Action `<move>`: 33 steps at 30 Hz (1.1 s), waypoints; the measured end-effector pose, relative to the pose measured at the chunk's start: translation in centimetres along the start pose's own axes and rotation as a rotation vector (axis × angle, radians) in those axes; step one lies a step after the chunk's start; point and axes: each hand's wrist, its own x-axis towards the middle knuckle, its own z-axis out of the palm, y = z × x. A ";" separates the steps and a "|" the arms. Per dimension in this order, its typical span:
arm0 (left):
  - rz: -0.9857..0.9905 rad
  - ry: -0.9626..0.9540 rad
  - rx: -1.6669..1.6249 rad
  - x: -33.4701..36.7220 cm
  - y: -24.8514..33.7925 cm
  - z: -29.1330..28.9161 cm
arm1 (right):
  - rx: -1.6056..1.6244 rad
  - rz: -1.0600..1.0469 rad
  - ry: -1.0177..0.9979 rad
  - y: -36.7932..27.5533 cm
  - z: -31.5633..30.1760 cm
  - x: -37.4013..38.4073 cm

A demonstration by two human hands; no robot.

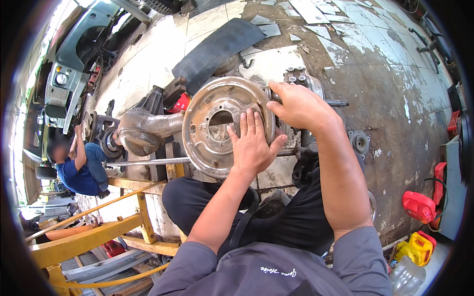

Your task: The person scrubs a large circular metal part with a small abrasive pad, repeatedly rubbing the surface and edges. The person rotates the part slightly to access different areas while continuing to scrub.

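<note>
A round rusty brake backing plate [205, 106] sits on the end of an axle housing [143, 129] in front of me. My left hand [252, 143] lies flat against the plate's lower right face, fingers spread upward. Over the plate's right rim my right hand [296, 104] curls its fingers around the edge and grips it. A thin steel rod [148, 161] runs horizontally just below the plate. My knees in black trousers [291, 217] are right under the plate.
A person in blue [79, 167] crouches at the axle's far end on the left. A yellow metal frame [94, 232] stands lower left. A black rubber sheet [217, 47] lies behind the plate. Red container [418, 206] and yellow container [417, 246] sit lower right. A green vehicle [74, 64] is parked upper left.
</note>
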 end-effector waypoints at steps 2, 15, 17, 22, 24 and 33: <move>-0.019 0.016 -0.009 1.9 -0.2 -0.5 | -0.004 -0.002 -0.024 -0.4 0.1 0.1; -0.004 0.005 0.006 1.0 0.5 -0.9 | -0.015 -0.034 0.006 0.0 0.6 0.2; -0.057 0.044 -0.011 3.3 -0.7 -1.2 | 0.006 -0.017 -0.066 -1.1 0.4 0.4; -0.141 -0.012 -0.007 3.4 -1.8 -1.4 | 0.026 0.044 -0.085 -1.0 -0.4 -0.3; -0.200 -0.003 0.056 1.8 -2.1 -0.9 | 0.028 0.094 -0.112 -1.2 -1.2 -0.6; -0.153 -0.002 -0.021 -0.6 -0.5 -0.9 | 0.022 -0.014 -0.044 -1.2 -0.5 -0.2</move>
